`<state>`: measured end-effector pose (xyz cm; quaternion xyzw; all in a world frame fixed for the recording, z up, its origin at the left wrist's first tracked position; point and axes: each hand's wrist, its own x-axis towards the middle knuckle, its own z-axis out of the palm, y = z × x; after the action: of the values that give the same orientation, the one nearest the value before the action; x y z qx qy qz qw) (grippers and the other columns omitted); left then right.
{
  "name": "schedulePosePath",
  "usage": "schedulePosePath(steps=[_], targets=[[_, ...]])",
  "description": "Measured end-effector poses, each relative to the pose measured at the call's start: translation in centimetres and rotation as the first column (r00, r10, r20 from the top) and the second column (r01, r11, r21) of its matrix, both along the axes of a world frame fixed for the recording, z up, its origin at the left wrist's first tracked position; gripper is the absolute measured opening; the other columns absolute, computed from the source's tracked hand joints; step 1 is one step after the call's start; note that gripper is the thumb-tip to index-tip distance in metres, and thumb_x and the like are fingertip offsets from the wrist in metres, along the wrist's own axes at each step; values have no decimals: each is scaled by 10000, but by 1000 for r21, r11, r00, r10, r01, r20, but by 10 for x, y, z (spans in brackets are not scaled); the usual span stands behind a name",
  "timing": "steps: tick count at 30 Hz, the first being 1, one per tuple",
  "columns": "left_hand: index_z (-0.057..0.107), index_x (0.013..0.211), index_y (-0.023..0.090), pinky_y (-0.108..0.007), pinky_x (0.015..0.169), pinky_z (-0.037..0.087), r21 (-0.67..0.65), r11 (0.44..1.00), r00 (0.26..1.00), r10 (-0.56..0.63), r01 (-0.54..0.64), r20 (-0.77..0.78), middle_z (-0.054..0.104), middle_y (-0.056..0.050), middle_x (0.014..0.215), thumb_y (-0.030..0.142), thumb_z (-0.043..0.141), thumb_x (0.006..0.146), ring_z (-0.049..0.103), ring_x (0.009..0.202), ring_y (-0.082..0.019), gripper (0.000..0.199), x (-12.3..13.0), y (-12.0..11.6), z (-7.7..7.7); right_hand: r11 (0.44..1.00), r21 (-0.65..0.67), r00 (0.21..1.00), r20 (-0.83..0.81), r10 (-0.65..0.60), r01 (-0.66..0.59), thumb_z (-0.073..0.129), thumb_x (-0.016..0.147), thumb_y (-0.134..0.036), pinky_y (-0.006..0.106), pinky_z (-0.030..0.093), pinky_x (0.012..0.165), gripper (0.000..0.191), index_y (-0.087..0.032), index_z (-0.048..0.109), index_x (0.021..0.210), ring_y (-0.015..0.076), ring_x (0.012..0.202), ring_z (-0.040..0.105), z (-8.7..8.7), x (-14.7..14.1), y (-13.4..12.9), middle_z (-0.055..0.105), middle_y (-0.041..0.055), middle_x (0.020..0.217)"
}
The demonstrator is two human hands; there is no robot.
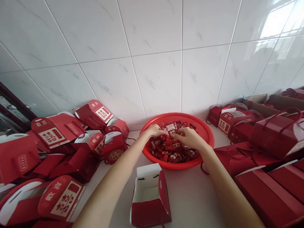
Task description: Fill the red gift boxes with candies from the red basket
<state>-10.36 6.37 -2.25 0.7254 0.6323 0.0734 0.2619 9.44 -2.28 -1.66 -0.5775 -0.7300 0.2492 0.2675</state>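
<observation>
A red plastic basket (210, 138) holds many small red-wrapped candies (176, 157). Both of my hands are over it, at the middle of the pile. My left hand (156, 130) is closed, its fingertips pinching the left edge of a red candy packet (171, 127) with a white barcode. From the other side my right hand (188, 137) pinches the same packet between thumb and fingers. Nearer to me, between my forearms, an opened red gift box (150, 214) stands with its white inside showing; its cord handle hangs toward me.
Red gift boxes with printed lids (62, 200) crowd the left side of the white table (183, 197). More red boxes (270, 192) lie at the right, some with cord handles. A cardboard carton (289, 101) is behind them. A tiled wall (158, 83) rises behind the basket.
</observation>
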Motion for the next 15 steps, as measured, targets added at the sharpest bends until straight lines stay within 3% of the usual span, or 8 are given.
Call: schedulePosePath(steps=[2, 5, 8, 12, 15], targets=[[508, 502, 202, -263, 508, 312, -41, 999, 997, -28, 31, 69, 443, 43, 497, 439, 737, 676, 443, 530, -131, 372, 0, -2, -1, 1000, -15, 997, 77, 17, -16, 660, 839, -387, 260, 319, 552, 293, -211, 508, 660, 161, 638, 550, 0, 0, 0, 604, 1, 669], [639, 577, 191, -240, 544, 377, -99, 990, 981, -78, 97, 180, 557, 35, 576, 423, 726, 682, 508, 601, -131, 269, -1, -4, 1, 999, -51, 993, 113, 25, -19, 688, 813, -293, 254, 320, 545, 225, -208, 527, 680, 152, 634, 549, 1, 0, 0, 614, -1, 678], [739, 702, 195, -222, 632, 445, -139, 978, 954, -111, 154, 277, 666, 27, 715, 356, 716, 681, 586, 730, -146, 164, -1, -7, 4, 998, -63, 995, 100, 19, -12, 699, 798, -283, 248, 331, 545, 225, -208, 528, 674, 148, 633, 543, 0, 1, 0, 594, -8, 658], [754, 759, 190, -222, 615, 466, -164, 971, 919, -101, 175, 382, 709, 8, 801, 333, 713, 687, 613, 770, -156, 166, -2, -13, 10, 997, -60, 994, 104, -35, 42, 722, 762, -307, 248, 332, 541, 270, -206, 506, 634, 154, 656, 544, -3, 2, 3, 594, -4, 669], [759, 846, 173, -236, 675, 528, -227, 951, 838, -53, 208, 543, 737, -32, 908, 260, 695, 710, 655, 838, -169, 173, 0, -19, 14, 992, -63, 990, 100, -102, 109, 733, 730, -315, 253, 335, 549, 308, -208, 478, 596, 159, 662, 552, -4, 3, 4, 599, -2, 670]])
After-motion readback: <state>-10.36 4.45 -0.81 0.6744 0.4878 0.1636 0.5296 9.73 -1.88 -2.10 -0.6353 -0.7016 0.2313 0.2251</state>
